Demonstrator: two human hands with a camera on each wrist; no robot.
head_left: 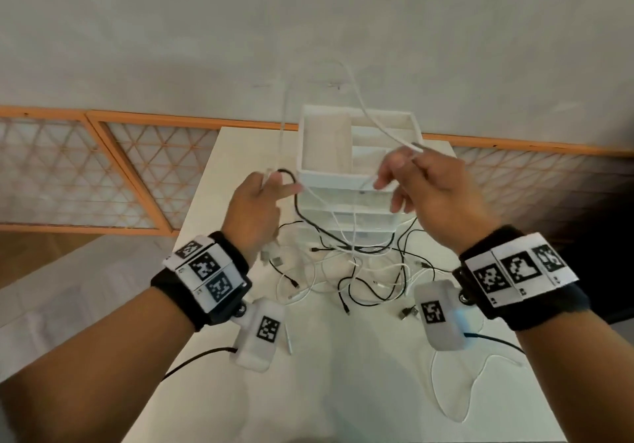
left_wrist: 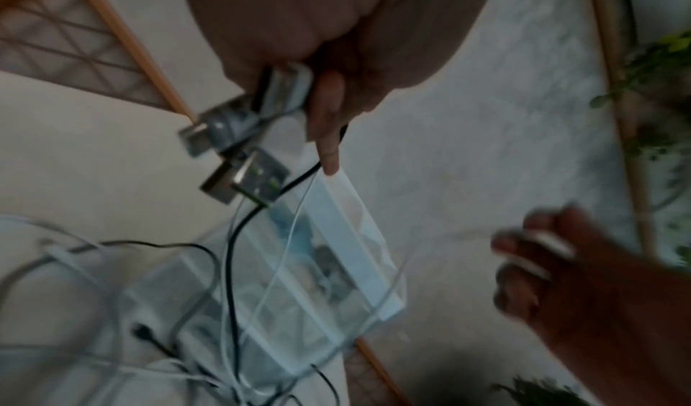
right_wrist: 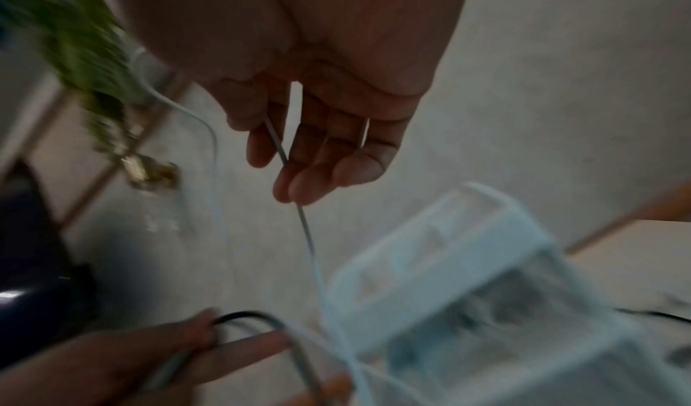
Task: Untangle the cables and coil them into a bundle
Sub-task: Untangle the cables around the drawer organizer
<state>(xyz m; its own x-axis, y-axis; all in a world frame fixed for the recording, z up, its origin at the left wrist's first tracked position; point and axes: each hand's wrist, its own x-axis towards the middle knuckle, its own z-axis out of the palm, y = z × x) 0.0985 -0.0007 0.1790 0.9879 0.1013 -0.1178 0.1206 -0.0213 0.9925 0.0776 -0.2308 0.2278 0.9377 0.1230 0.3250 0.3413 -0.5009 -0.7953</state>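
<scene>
Both forearms fill the near edge of the head view, each wrist strapped with a black band carrying printed markers. Beyond them the white table (head_left: 343,374) bears a white drawer unit (head_left: 356,154) at its far end. Between the unit and the wrists lies a tangle of black and white cables (head_left: 356,271), spread loosely over the tabletop. Raised above it, the left hand (head_left: 255,202) grips a black cable (head_left: 291,181) and white plug ends, fingers (left_wrist: 329,134) curled round them. Level with it, the right hand (head_left: 435,188) pinches a white cable (head_left: 377,123) that arches up over the unit toward the left hand.
</scene>
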